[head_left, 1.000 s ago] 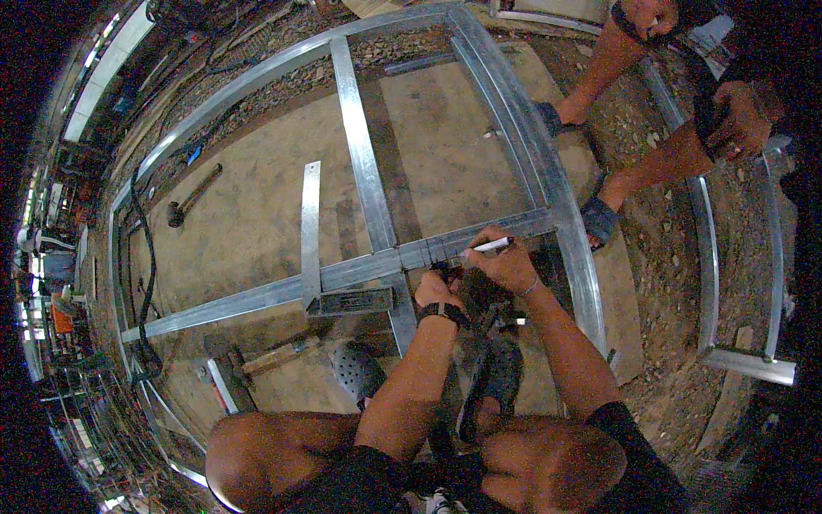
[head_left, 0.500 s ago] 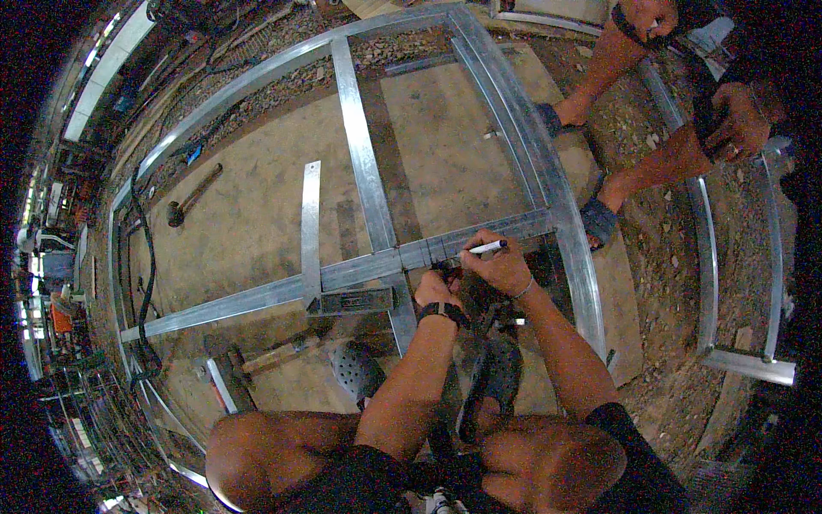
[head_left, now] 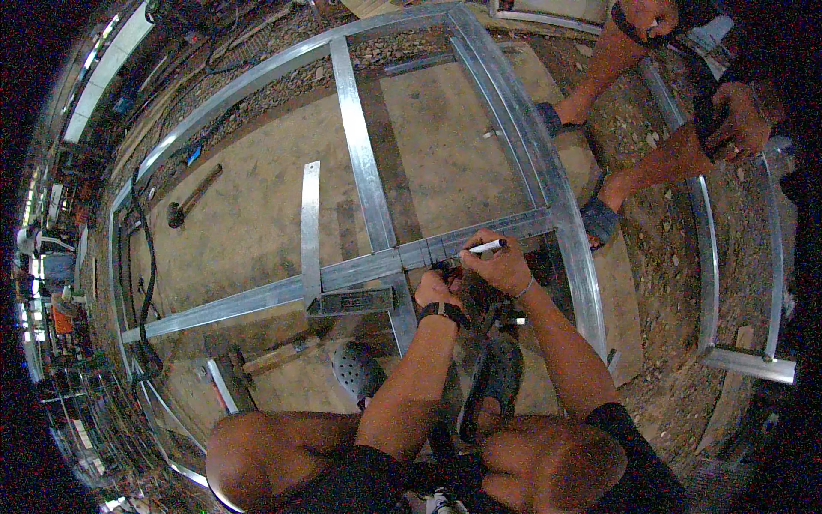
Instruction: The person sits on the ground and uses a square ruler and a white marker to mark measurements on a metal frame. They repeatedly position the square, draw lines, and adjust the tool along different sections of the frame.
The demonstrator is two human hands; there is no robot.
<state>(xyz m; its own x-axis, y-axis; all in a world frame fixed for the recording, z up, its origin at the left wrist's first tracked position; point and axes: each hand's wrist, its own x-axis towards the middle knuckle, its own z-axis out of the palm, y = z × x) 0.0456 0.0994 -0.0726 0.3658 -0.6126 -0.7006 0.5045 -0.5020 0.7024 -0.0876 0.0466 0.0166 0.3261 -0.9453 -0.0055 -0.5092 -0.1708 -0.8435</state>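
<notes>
My right hand [head_left: 503, 267] grips a white marker [head_left: 489, 248] over the metal crossbar [head_left: 257, 304], a square tube running across the frame. Close by on its left, my left hand [head_left: 438, 291] is closed at the bar's near edge, its fingertips around something small and dark that I cannot make out. Dark lines cross the bar just above the left hand. A try square [head_left: 312, 214] lies further left, its blade across the bar and its stock against the near side.
The large metal frame [head_left: 575, 257] lies around brown boards. A hammer [head_left: 195, 195] rests on the far left. A dark cable [head_left: 151, 248] hangs over the left side. At the upper right, another person [head_left: 659, 150] squats with feet by the frame, near more metal frames [head_left: 709, 257].
</notes>
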